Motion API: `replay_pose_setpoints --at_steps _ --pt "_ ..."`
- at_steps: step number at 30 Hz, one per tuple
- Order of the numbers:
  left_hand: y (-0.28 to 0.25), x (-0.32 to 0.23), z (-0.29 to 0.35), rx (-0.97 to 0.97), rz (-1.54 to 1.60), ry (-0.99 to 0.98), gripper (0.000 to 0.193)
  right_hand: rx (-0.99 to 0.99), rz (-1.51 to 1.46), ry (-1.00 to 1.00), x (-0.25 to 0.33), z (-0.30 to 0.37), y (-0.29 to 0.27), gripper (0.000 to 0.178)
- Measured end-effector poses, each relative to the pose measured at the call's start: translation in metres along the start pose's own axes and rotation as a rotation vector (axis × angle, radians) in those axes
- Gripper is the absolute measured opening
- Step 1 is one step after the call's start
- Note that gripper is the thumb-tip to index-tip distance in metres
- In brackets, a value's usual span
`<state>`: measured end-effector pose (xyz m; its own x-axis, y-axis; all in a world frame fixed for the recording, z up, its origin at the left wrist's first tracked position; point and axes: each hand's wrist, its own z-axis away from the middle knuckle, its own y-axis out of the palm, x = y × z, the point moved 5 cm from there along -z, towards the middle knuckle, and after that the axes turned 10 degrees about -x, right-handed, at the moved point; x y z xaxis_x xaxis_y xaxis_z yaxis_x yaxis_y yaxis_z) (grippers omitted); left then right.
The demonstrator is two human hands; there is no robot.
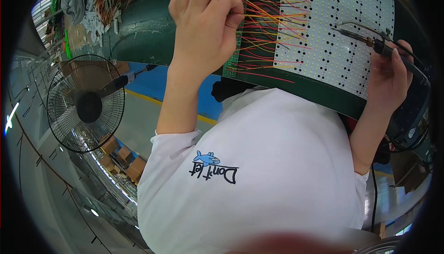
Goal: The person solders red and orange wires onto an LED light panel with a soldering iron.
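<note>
White shirt cloth (277,161) is seen closest, a small blue cartoon animal printed on the chest, and beyond it the dark green work surface (143,27) is reached over by both arms. Across the left, strips of green circuit board (231,64) are covered in part by the left hand (206,20): its fingers are curled in, thumb drawn up to the forefinger, as if for something thin, though whether a wire is pinched there cannot be told.

Red, yellow and dark wires (263,46) are fanned out from the strips to the white panel (342,4), loose ends laid over its near-left edge, probably so that each can be reached separately. Over on the right, a soldering iron (379,48) is gripped by the right hand (391,76), fingers closed around the handle well behind the metal, presumably so that heat is kept off the skin. Its tip is pointed left above the panel, a thin bent tube being carried alongside; contact cannot be judged. Off to the left, a black fan (88,106) is stood beside the bench, perhaps for cooling.
</note>
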<state>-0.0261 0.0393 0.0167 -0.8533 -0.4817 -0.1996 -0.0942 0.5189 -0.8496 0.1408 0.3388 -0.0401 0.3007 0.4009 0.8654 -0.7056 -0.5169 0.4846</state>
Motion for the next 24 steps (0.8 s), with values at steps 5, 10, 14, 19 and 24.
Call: replay_pose_setpoints --at_steps 5,10,14,19,24 --pt "-0.010 -0.005 -0.002 -0.061 -0.073 -0.025 0.013 -0.004 -0.006 0.017 -0.003 0.004 -0.001 0.029" --pt "-0.007 0.003 -0.003 -0.036 0.106 0.045 0.015 0.042 -0.015 0.011 -0.001 0.004 -0.001 0.029" --pt "-0.010 -0.003 -0.006 -0.012 0.113 0.080 0.016 0.021 -0.021 0.014 0.000 0.004 0.000 0.027" --pt "-0.004 -0.008 -0.012 0.022 0.024 0.137 0.021 0.046 -0.042 0.025 0.000 0.005 0.003 0.026" --pt "0.001 -0.007 -0.015 0.047 0.099 0.103 0.021 -0.026 -0.016 0.015 -0.001 0.005 0.002 0.026"
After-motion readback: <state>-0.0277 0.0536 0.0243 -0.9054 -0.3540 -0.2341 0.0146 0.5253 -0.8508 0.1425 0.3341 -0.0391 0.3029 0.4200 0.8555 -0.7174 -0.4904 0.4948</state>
